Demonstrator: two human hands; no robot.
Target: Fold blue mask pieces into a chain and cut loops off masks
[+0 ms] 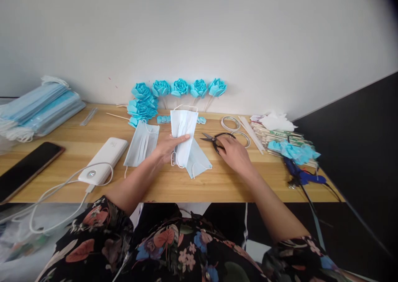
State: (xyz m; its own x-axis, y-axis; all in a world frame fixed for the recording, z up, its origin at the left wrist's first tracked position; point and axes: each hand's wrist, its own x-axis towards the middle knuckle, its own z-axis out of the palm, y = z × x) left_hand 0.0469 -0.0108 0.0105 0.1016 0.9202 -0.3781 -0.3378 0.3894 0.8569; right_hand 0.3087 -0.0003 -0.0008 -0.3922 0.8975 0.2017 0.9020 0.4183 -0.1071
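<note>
My left hand [169,147] grips a pale blue face mask [184,128] near the middle of the table, thumb across its front, ear loops at top and bottom. Another face mask [198,159] lies partly beneath it, and one more mask [143,147] rests flat to the left, partly behind my forearm. To the right, my right hand [234,151] has its fingers closed about the handles of black scissors [214,139]. The blades are parted and point left towards the held mask. Beside the scissors are two rolls of tape [230,123].
Blue flowers [180,87] on sticks line the wall. Stacked masks [37,103], a phone [29,170] and a cabled power bank [104,159] occupy the left. At right sit white strips [251,133], a pile of sticks [270,141], blue scraps [294,151] and a blue glue gun [303,176].
</note>
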